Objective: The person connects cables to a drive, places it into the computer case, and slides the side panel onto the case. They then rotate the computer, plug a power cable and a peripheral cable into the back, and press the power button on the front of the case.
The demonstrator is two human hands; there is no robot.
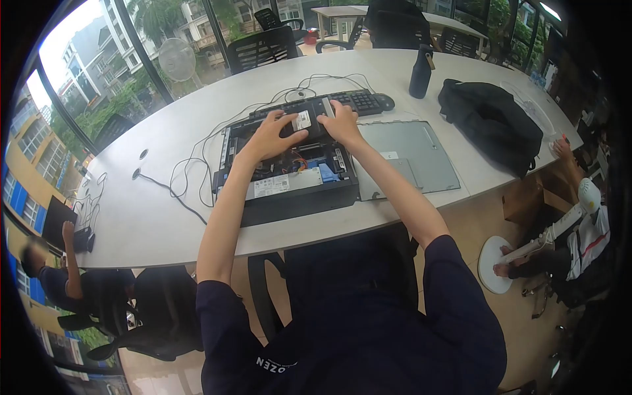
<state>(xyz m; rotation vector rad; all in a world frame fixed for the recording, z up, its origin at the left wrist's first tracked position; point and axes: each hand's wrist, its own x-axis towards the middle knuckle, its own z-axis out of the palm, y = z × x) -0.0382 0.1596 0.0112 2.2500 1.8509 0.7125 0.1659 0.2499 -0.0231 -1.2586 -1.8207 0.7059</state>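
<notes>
Two bare hands on one black, boxy module with a white printed label [302, 120], set at the 12 o'clock side of an open black metal desktop computer case [296, 207] on the pale bench [158, 227]. Module [316, 117] lies at about 2 o'clock from the left hand [271, 136], between 9 and 10 from the right hand [342, 126]; both touch it, neither clearly nearer. Long axis looks roughly 8-to-2, partly covered. Left fingers spread wide over its 9 o'clock end; right fingers bent narrower at its 3 o'clock end, by a silvery strip. Firm grip or just resting: can't tell. Grey flat metal panel [431, 158] at 3 o'clock from the case. Text: module label too small; white sticker [272, 185] on the case, unreadable; shirt lettering [271, 364], upside down, seems "OZEN", smaller line illegible. No brand legible on the case.
</notes>
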